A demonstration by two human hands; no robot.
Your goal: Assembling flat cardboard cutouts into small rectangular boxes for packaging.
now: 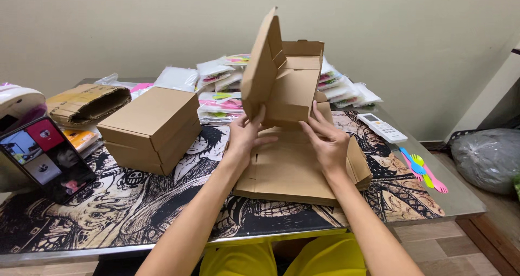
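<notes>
box (pixel 284 84) half-folded, upright over flat cardboard stack (pixel 292 170) mid-counter | left hand (pixel 246 132) pinches its left wall; right hand (pixel 327 138) grips lower right corner | advice: square creases; seat side flaps before lid closes

Plain beige wall (pixel 135 32), wooden floor (pixel 433 243)

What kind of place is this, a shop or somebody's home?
Probably a home packing corner for small orders: flat cardboard box blanks, finished boxes and a pile of bagged goods share a table by a plain wall.
</notes>
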